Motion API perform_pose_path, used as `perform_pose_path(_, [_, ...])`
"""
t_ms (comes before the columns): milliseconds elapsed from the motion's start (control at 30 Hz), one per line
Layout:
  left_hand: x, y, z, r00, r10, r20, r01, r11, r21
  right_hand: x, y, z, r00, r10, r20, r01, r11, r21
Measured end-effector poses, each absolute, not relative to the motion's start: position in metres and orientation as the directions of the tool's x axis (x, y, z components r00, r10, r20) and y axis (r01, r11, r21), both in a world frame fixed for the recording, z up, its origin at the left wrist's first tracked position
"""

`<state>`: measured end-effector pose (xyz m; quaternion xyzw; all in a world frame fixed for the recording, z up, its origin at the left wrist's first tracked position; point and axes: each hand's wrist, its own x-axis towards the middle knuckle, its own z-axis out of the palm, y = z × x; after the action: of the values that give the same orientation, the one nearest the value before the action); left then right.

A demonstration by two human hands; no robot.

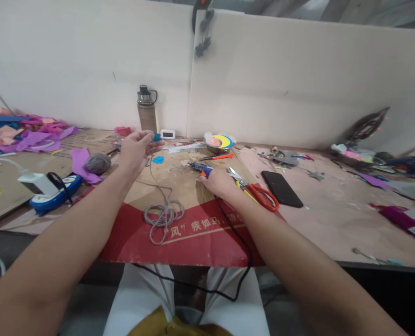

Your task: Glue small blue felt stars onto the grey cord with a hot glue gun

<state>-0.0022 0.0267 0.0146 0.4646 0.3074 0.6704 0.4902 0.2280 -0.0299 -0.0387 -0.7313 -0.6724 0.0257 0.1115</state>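
My left hand (140,145) is raised over the board, its thumb and forefinger closed on a small teal piece (157,137). Grey yarn (163,212) hangs below that hand and lies in loose loops on the red and tan board (193,249). My right hand (214,181) is wrapped round a blue and orange glue gun (204,170), whose tip points left and whose black cord runs down over the board's front edge. Between the hands a bright blue flower-shaped piece (158,159) lies flat. Red-handled scissors (261,195) rest just right of my right hand.
A black phone (282,188) lies right of the scissors. A bottle (146,109) and a small white clock (167,134) stand at the back. On the left are a power strip (56,193), a yarn ball (98,163) and coloured scraps (35,138). A bowl (220,148) sits behind the glue gun.
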Motion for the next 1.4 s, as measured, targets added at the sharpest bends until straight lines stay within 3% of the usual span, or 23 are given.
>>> perform_pose_path(133, [0.005,0.02,0.013,-0.057,0.94,0.338,-0.329,-0.337,0.882,0.225,-0.024,-0.043,0.191,0.976,0.107,0.937,-0.149,-0.315])
perform_pose_path(267, [0.006,0.018,0.011,-0.026,0.94,0.341,-0.336,-0.33,0.882,0.225,-0.026,-0.035,0.237,0.961,0.14,0.796,-0.109,-0.596])
perform_pose_path(433, [0.006,0.017,0.012,-0.055,0.962,0.267,-0.278,-0.272,0.921,0.218,-0.043,-0.02,0.244,0.89,0.386,0.621,0.162,-0.767])
perform_pose_path(567, [0.008,0.018,0.009,-0.053,0.965,0.255,-0.275,-0.26,0.926,0.206,-0.057,-0.011,0.104,0.887,0.451,0.281,0.408,-0.868])
perform_pose_path(700, [0.012,0.017,0.006,-0.022,0.963,0.27,-0.285,-0.265,0.921,0.198,-0.066,-0.007,-0.005,0.877,0.481,0.142,0.477,-0.868])
perform_pose_path(1133, [0.018,0.01,0.006,0.045,0.964,0.261,-0.277,-0.239,0.931,0.194,-0.071,-0.004,-0.044,0.871,0.49,0.377,0.469,-0.799])
perform_pose_path(1400, [0.018,0.009,0.005,0.053,0.967,0.249,-0.276,-0.225,0.934,0.194,-0.07,-0.008,-0.038,0.863,0.504,0.393,0.477,-0.786])
